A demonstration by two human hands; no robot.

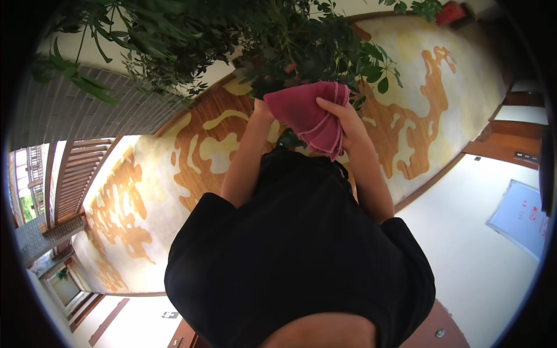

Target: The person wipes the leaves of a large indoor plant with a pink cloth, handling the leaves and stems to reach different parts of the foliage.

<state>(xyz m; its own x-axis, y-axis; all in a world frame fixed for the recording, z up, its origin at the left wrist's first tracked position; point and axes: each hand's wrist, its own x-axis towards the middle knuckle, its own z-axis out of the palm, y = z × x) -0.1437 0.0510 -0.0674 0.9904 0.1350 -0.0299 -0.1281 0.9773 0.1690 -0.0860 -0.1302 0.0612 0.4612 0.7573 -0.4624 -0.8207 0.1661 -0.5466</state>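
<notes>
A folded magenta cloth [304, 108] with lighter stitched edges hangs in front of me, and a dark stain marks its middle. My right hand [346, 117] grips its right side, thumb lying on top of the folds. At the cloth's left corner is my left hand [263, 109]. Its fingers are hidden behind the cloth and dark leaves, so I cannot tell what they hold. Just beyond both hands, the leafy green plant [287, 48] spreads across the top of the view; some of its leaves reach down around the cloth.
Underfoot runs a floor [217, 152] patterned in brown and cream. A grey brick wall [100, 108] and a wooden slatted railing [82, 174] stand at left. On the white wall [470, 191] at right hangs a board [522, 217] with red writing. A red object [450, 13] sits at upper right.
</notes>
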